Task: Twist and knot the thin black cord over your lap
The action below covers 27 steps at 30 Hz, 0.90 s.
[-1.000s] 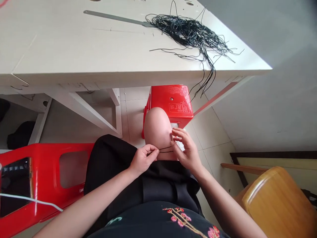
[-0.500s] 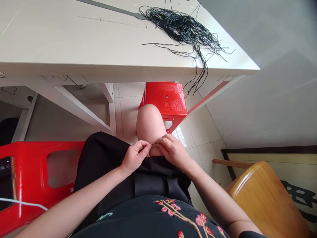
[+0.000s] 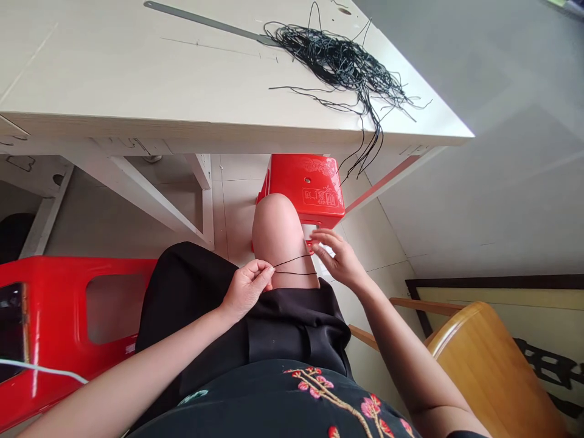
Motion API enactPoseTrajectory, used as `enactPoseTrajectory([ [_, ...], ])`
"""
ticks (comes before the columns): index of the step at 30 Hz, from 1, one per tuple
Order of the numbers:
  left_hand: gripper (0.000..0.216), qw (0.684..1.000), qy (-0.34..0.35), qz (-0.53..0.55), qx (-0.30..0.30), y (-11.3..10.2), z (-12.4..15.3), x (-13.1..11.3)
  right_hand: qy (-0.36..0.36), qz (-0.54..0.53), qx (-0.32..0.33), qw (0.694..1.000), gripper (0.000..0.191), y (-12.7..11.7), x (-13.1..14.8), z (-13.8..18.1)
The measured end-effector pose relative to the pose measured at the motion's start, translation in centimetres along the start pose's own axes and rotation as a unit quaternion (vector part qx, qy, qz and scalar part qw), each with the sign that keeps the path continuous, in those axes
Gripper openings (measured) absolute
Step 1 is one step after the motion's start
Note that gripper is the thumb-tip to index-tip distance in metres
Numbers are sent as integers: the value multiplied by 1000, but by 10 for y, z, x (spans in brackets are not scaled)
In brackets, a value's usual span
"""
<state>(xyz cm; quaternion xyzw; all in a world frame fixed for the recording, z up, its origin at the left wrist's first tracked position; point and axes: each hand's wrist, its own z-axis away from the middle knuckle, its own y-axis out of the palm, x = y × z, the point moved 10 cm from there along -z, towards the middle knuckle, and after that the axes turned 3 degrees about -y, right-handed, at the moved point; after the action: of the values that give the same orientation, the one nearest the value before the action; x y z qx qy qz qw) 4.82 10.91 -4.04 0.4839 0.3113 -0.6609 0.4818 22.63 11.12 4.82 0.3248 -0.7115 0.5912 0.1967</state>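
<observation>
My left hand (image 3: 249, 285) rests above my bare leg, thumb and forefinger pinched on a thin black cord (image 3: 294, 273). Two strands leave that pinch and cross the leg to its right side. The upper strand slants up towards my right hand (image 3: 336, 257), while the lower one runs almost level to the leg's edge. Whether the strands join beyond the leg cannot be seen. My right hand hovers right of the leg with its fingers apart and slightly blurred. On the table, a tangled bundle of black cords (image 3: 340, 61) has some ends hanging over the front edge.
A grey metal strip (image 3: 205, 23) lies on the white table (image 3: 114, 79), touching the bundle. Beneath the table stands a red plastic stool (image 3: 314, 188). Another red stool (image 3: 68, 292) is at my left, with a dark device and white cable. A wooden chair (image 3: 483, 359) is at right.
My right hand has moved right and slightly up from the left hand, its fingers spreading apart. Two cord strands now show across the leg. The left hand keeps its pinch in place.
</observation>
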Motion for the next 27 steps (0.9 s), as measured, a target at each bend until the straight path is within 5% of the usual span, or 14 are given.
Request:
enactPoseTrajectory([
  [3,23,1000,-5,17,0,0,0,1,21,63,-67,996,53,7,18,3],
  [9,23,999,17,31,-3,0,-2,0,49,161,21,986,66,68,28,0],
  [27,19,990,-4,135,-44,-12,-13,-8,67,216,20,974,62,63,28,-40],
])
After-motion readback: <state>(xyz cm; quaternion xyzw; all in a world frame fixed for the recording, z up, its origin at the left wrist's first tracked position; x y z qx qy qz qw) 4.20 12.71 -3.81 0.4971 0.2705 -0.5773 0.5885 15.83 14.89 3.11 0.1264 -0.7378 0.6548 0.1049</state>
